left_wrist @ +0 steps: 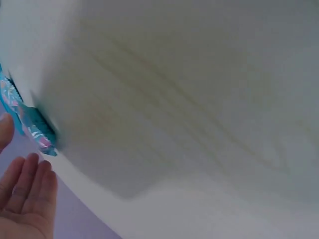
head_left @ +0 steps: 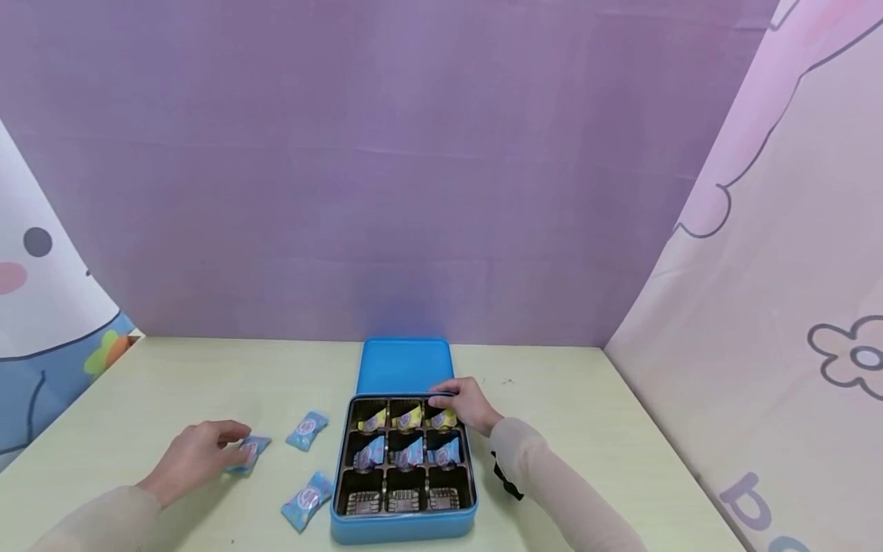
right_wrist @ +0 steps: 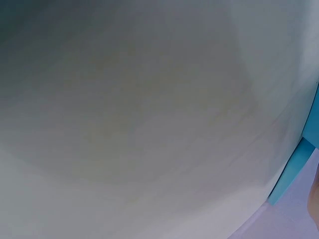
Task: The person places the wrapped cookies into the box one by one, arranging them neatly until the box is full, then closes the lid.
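Note:
A blue box [head_left: 403,529] with a dark divided tray stands on the table. Three yellow wrapped candies [head_left: 408,418] lie in its back row and three blue wrapped candies [head_left: 408,452] in the middle row; the front compartments show their ridged bottoms. My right hand [head_left: 472,406] grips the back right rim, thumb on the inner side; the right wrist view catches only a sliver of it. At the left, my left hand [head_left: 196,456] is around a loose blue candy [head_left: 257,446], its thumb and fingers spread apart in the left wrist view, beside the candy [left_wrist: 37,129].
Two more blue candies, one farther back [head_left: 306,430] and one nearer [head_left: 306,501], lie between my left hand and the box. The blue lid [head_left: 405,364] is behind the box against the purple backdrop [head_left: 386,192]. A black strap [head_left: 507,477] shows by my right wrist.

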Action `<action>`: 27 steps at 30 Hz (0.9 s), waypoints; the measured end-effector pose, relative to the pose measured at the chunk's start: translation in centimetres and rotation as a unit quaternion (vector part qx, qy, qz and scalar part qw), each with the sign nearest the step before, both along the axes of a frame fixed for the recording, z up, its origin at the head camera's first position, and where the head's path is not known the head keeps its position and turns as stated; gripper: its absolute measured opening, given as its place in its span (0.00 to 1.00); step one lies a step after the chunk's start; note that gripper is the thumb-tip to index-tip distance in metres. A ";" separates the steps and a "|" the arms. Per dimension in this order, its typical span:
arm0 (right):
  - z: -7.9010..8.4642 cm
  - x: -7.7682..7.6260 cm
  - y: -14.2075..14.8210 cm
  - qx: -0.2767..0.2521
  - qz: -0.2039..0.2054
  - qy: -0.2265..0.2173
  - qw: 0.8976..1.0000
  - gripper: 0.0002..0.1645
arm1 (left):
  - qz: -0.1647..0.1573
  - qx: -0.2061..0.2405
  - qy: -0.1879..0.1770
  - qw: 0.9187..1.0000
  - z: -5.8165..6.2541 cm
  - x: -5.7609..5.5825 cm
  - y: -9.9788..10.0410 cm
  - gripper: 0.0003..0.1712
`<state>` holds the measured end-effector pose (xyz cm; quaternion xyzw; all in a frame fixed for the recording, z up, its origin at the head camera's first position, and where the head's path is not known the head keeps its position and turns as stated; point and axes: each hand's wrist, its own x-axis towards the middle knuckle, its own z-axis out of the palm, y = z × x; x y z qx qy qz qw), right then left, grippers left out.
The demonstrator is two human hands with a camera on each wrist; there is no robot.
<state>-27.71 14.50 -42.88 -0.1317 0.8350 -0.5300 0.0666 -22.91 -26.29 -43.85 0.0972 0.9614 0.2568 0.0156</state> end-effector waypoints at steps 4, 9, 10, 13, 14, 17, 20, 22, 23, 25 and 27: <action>0.0 0.0 0.0 -0.001 0.000 0.001 1.000 0.16 | -0.008 0.019 0.004 1.000 -0.6 -0.2 -0.4 0.21; 0.0 0.0 0.1 0.000 -0.002 0.001 1.000 0.15 | -0.029 0.040 0.004 0.999 -1.0 -0.6 -0.6 0.19; 0.0 0.0 0.1 0.000 -0.003 0.001 1.000 0.15 | -0.034 0.043 0.004 0.999 -1.1 -0.8 -0.7 0.19; 0.0 0.0 0.1 0.000 -0.004 0.002 1.000 0.15 | -0.048 0.050 0.002 0.998 -1.1 -1.1 -0.7 0.18; 0.0 0.0 0.1 0.000 -0.004 0.001 1.000 0.15 | -0.050 0.051 0.001 0.997 -1.1 -1.2 -0.7 0.18; 0.0 0.0 0.1 0.002 -0.003 0.001 1.000 0.15 | -0.053 0.056 -0.006 0.997 -1.2 -1.4 -0.7 0.18; -0.1 -0.1 0.0 0.003 -0.001 0.000 1.000 0.15 | -0.050 0.065 -0.015 0.997 -1.2 -1.5 -0.8 0.18; -0.1 -0.1 0.0 0.004 -0.001 0.001 1.000 0.15 | -0.055 0.073 -0.020 0.996 -1.3 -1.5 -0.9 0.18; -0.1 -0.1 0.0 0.003 -0.001 0.001 1.000 0.15 | -0.058 0.078 -0.021 0.995 -1.4 -1.5 -0.9 0.19; -0.2 -0.1 0.0 0.001 0.000 0.001 1.000 0.15 | -0.069 0.082 -0.019 0.994 -1.4 -1.6 -1.0 0.19; -0.2 -0.1 0.0 0.000 0.000 0.000 1.000 0.15 | -0.088 0.085 -0.014 0.992 -1.5 -1.7 -1.2 0.19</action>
